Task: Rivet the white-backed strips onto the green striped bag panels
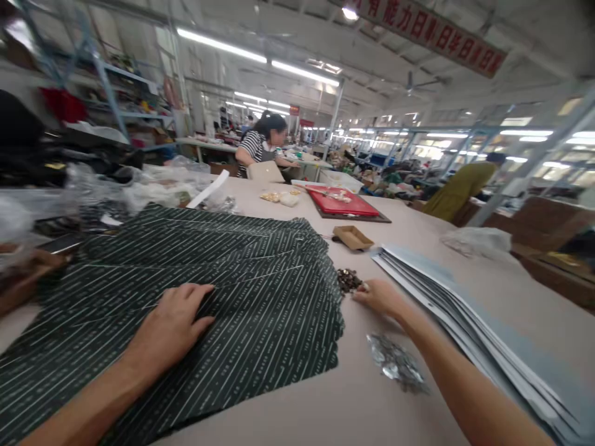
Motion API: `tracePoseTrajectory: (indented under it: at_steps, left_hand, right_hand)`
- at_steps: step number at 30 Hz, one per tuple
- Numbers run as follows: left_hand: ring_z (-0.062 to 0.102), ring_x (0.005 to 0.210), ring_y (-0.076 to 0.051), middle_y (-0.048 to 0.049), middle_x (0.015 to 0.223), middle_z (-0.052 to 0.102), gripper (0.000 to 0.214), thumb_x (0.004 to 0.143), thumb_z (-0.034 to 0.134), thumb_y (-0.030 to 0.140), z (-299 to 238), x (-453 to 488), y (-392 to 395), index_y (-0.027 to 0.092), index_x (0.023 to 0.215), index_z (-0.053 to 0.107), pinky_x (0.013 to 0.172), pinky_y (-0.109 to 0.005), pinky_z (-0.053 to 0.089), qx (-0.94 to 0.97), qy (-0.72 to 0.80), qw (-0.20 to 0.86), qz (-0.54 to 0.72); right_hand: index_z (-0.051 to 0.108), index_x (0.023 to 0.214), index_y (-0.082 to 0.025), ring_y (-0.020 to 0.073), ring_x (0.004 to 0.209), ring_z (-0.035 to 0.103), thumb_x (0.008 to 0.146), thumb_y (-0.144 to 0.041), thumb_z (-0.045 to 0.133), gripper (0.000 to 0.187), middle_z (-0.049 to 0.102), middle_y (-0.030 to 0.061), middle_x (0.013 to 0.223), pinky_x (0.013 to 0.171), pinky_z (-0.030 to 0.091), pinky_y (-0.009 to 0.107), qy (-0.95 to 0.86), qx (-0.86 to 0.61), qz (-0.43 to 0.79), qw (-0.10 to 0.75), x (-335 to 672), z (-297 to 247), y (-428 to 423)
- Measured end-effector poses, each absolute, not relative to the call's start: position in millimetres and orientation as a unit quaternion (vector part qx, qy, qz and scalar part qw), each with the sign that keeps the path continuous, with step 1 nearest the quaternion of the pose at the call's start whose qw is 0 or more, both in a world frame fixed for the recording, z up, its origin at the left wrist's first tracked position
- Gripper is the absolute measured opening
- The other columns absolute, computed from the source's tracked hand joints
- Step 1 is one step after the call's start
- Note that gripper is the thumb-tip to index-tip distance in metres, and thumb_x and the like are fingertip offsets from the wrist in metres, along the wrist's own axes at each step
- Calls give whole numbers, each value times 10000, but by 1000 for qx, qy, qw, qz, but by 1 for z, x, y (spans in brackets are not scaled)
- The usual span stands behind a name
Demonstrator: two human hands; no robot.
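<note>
Dark green fabric (260, 310) with pale stripes and rows of lettering lies spread in layers over the table. My left hand (174, 316) rests on it, fingers stretched out and the thumb apart. To the right of the fabric's edge is a small pile of brown metallic pieces (348, 280), too small to name exactly. At the near side of that pile, my right hand (377, 297) has its fingertips pressed together; what they pinch is hidden. A clear plastic bag of shiny silver pieces (397, 362) lies just below my right hand.
Long stacked sheets (455, 310) lie along the right. Farther back are a small cardboard tray (352, 237), a red flat slab (344, 201) on a dark board and clear plastic bags (158, 186). A co-worker (260, 148) in striped sleeves sits beyond the table.
</note>
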State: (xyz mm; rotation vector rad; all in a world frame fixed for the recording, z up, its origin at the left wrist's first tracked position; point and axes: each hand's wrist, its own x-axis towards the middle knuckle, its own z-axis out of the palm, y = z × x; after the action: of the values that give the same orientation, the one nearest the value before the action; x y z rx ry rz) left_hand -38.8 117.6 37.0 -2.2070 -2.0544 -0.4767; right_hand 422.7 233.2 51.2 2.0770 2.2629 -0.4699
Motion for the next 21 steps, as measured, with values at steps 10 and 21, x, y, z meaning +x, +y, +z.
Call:
tracePoseTrajectory:
  at_steps: [10,21]
  left_hand:
    - [519,1079,-270,-74,1166,573,452,826,752,159,52,-20,106,187,1233,557,977,-421,534,-712,-685,72,-137]
    - [542,1012,-261,-80,1099,600,351,867,686,106,34,-20,87,159,1173,521,917,-410,544,-741,-617,176,-197]
  right_hand:
    - [743,813,-202,243,774,700,872,-418,561,289,766,70,793,645,410,278,748,645,-153,-22,417,36,240]
    - [699,716,-199,256,741,689,827,-333,563,221,739,98,723,641,398,294,743,657,-125,-11,419,31,247]
